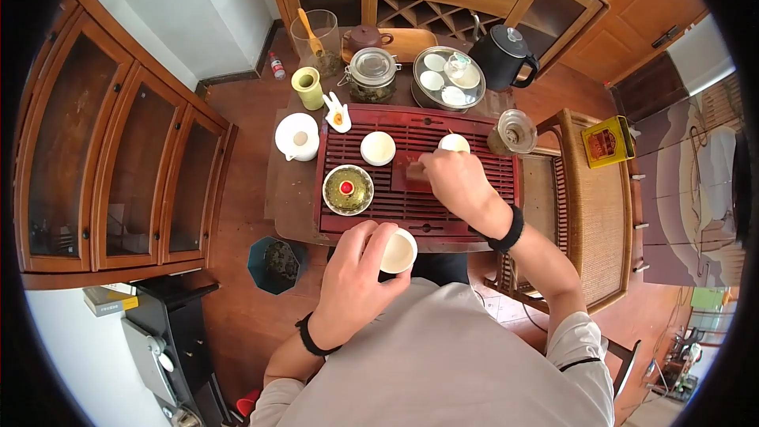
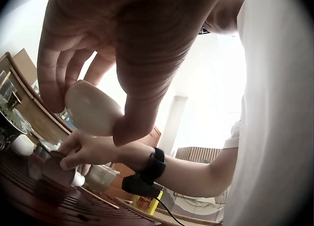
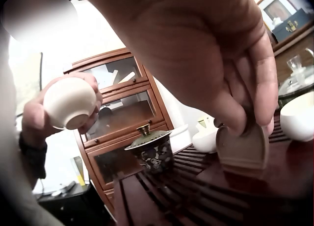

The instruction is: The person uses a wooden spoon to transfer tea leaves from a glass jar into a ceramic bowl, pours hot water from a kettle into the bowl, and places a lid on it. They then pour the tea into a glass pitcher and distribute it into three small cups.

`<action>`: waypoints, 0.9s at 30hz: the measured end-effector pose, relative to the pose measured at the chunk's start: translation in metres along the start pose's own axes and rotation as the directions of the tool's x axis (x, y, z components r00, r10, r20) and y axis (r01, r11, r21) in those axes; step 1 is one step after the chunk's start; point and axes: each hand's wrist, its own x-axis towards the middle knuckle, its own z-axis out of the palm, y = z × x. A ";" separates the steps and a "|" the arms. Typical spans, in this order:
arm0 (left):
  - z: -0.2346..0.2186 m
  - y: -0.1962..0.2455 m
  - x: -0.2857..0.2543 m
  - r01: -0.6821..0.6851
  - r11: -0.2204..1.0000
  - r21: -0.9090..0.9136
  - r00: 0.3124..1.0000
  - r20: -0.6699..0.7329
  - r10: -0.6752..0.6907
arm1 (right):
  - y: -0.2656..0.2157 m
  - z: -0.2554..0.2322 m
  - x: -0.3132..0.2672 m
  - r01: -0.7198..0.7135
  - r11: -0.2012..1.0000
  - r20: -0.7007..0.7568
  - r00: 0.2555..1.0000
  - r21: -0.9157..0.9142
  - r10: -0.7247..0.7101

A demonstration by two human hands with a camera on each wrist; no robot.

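Note:
My left hand grips a small white cup by its sides, tilted, off the tray's near edge; the left wrist view shows the cup between thumb and fingers. On the dark red slatted tray, my right hand pinches a flat brownish piece by its top, its lower edge at the tray surface. Two white cups, one left and one right, stand beside that hand. A lidded patterned bowl with a red knob sits at the tray's left.
Left of the tray is a white pitcher. Behind stand a glass jar, a round tray of cups and a black kettle. A glass container is at the right, a bin on the floor.

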 end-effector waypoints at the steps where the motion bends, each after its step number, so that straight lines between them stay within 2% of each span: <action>1: 0.001 -0.001 0.000 0.007 1.000 0.005 1.000 0.001 -0.007 | 0.004 0.001 0.003 0.028 0.999 -0.101 0.994 -0.045 -0.032; 2: 0.002 -0.002 0.000 0.005 1.000 0.003 1.000 0.003 -0.005 | 0.006 0.000 0.005 0.052 0.994 -0.200 0.977 -0.093 -0.069; 3: 0.003 -0.004 -0.001 0.005 1.000 0.005 1.000 0.012 -0.005 | 0.006 -0.002 0.006 0.069 0.993 -0.217 0.972 -0.091 -0.087; 7: 0.004 -0.006 -0.001 0.007 1.000 0.003 1.000 0.021 -0.007 | -0.002 0.001 -0.004 0.073 0.993 -0.181 0.979 -0.091 -0.089; 9: 0.003 -0.007 -0.002 0.016 1.000 0.001 1.000 0.026 -0.016 | -0.009 0.006 -0.019 0.103 0.992 -0.105 0.988 -0.073 -0.110; 10: 0.003 -0.007 -0.001 0.023 1.000 -0.001 0.999 0.022 -0.023 | -0.012 0.006 -0.030 0.159 0.982 -0.116 0.979 -0.100 -0.170; 12: 0.004 -0.009 -0.001 0.026 1.000 0.002 1.000 0.014 -0.026 | -0.023 -0.001 -0.050 0.196 0.979 -0.063 0.978 -0.057 -0.199; 14: 0.005 -0.011 0.000 0.029 1.000 0.006 1.000 0.008 -0.029 | -0.028 -0.002 -0.063 0.217 0.975 -0.099 0.970 -0.048 -0.221; 16: 0.007 -0.011 0.001 0.021 1.000 -0.004 1.000 0.004 -0.021 | -0.026 -0.010 -0.068 0.200 0.977 -0.049 0.978 -0.073 -0.204; 18: 0.008 -0.010 0.001 0.026 1.000 -0.012 0.999 0.022 -0.025 | -0.023 -0.013 -0.067 0.152 0.986 -0.082 0.986 0.071 -0.146; 21: 0.012 -0.009 0.000 0.022 1.000 -0.012 0.999 0.047 -0.021 | -0.019 -0.013 -0.054 0.125 0.985 -0.019 0.992 0.119 -0.124; 25: 0.016 -0.008 -0.002 0.014 1.000 0.009 0.998 0.064 -0.014 | -0.006 -0.005 -0.027 0.094 0.993 0.063 0.993 0.076 -0.099; 27: 0.017 -0.008 -0.004 0.015 1.000 0.013 0.998 0.065 -0.016 | 0.003 0.005 -0.013 0.080 0.995 0.036 0.996 0.059 -0.082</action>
